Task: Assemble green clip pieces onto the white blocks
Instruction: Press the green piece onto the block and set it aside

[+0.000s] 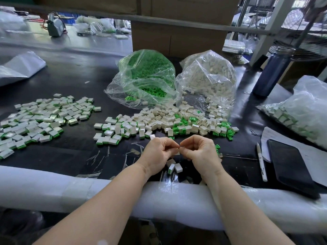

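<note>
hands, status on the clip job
Left hand and right hand pinch a white block between them. Loose blocks just below. Nothing in the way.

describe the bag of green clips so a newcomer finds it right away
Start at the cardboard box at the back of the black table. Two clear bags sit in front of it; the green bag is the left one. Its neighbour, the white bag, holds white blocks.

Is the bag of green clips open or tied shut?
Open. The bag of green clips lies on its side on the table, its mouth gaping toward the person, with a few clips at the opening.
</note>
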`<state>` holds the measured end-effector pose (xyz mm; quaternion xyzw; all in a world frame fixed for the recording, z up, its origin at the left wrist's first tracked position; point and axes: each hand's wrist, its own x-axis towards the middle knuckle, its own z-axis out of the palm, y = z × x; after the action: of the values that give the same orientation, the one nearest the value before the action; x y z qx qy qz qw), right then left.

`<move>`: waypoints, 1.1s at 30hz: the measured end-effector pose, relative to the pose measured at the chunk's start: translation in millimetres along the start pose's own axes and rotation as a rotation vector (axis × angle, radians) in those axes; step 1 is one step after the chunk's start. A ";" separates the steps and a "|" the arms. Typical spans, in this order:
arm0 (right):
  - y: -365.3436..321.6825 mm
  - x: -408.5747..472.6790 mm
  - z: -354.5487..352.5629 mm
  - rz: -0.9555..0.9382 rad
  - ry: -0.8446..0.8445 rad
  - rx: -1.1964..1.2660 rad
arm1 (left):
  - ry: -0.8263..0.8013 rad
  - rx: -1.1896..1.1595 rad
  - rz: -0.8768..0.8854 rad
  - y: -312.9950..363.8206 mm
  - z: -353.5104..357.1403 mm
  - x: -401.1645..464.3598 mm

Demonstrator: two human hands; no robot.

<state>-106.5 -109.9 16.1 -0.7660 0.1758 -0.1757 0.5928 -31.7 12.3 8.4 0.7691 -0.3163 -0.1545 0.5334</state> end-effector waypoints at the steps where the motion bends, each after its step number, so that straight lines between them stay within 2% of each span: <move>1: 0.1 0.4 0.2 -0.001 0.002 0.004 | 0.004 -0.007 0.001 -0.7 0.1 0.5; 8: -1.2 1.6 -0.3 0.015 0.069 0.162 | 0.027 -0.050 0.079 -1.4 0.2 1.0; 13: -1.8 0.6 -1.6 0.017 0.041 0.188 | 0.076 -0.095 0.056 -3.9 0.3 2.5; 19: -1.7 0.8 2.0 0.004 0.041 0.080 | 0.027 -0.090 0.000 -2.4 -1.6 3.4; 26: 0.8 1.8 3.8 0.014 -0.002 -0.047 | -0.012 0.052 -0.006 -1.7 -1.2 0.8; 33: 1.1 2.6 2.6 0.008 0.069 0.129 | 0.079 -0.079 0.006 0.6 2.1 2.8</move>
<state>-103.0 -109.2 14.5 -0.7191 0.1875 -0.2104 0.6352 -31.0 8.8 8.5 0.7520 -0.2912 -0.1346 0.5759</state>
